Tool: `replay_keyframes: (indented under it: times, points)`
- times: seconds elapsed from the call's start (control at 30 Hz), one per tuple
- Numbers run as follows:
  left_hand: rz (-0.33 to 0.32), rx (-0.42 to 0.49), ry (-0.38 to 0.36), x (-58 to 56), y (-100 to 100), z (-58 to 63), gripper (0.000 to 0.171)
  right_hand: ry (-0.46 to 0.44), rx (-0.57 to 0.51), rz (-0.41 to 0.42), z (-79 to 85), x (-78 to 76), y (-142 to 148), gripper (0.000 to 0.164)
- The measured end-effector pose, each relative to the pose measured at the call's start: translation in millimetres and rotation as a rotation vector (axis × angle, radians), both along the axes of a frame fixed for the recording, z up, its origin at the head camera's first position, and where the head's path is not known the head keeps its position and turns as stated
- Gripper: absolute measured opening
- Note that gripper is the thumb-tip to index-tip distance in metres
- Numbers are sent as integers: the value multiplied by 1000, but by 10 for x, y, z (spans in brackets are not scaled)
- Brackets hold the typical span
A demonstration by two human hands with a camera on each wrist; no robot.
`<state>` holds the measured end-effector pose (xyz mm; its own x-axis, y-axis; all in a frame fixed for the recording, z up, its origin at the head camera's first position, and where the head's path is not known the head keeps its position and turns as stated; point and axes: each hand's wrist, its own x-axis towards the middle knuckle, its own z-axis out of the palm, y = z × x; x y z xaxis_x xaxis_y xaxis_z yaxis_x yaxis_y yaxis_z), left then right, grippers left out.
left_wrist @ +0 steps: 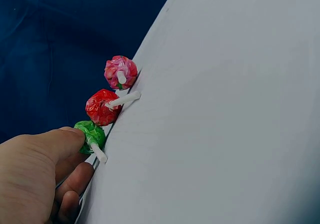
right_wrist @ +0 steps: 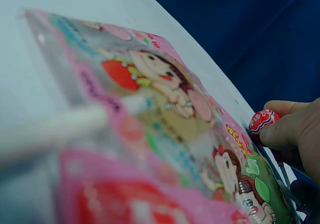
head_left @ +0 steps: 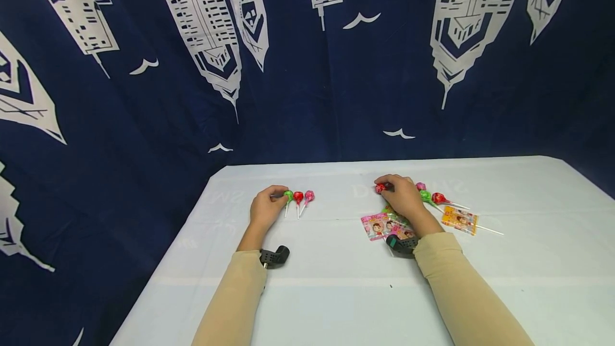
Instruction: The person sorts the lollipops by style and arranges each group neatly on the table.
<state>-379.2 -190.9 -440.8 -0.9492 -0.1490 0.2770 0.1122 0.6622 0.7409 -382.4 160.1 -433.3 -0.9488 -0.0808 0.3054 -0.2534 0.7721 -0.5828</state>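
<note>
Three wrapped lollipops stand side by side at the left of the table. My left hand (head_left: 267,208) pinches the green lollipop (left_wrist: 91,136) by its head. Beside it are a red lollipop (left_wrist: 103,107) and a pink lollipop (left_wrist: 120,72), their white sticks pointing toward me. Further right, thumb and finger of my right hand (head_left: 402,195) grip a red lollipop (right_wrist: 262,121) with white lettering. Under that wrist lies a pink candy packet (head_left: 376,226), partly hidden by the arm, with a green packet (head_left: 388,209) peeking out behind it.
Right of my right hand lie a green lollipop (head_left: 425,195), another red lollipop (head_left: 439,198) and a pink one (head_left: 420,186). An orange wrapped candy (head_left: 459,220) with a white stick is nearer me. A dark blue curtain (head_left: 307,100) hangs behind the white table (head_left: 336,292).
</note>
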Motion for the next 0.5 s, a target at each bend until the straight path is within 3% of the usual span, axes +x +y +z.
replay_keyframes:
  times: [0.5]
  points:
    - [-9, 1, 3, 2, -10, 4, 21, -48, -117, 46, 123, 26, -43, 29]
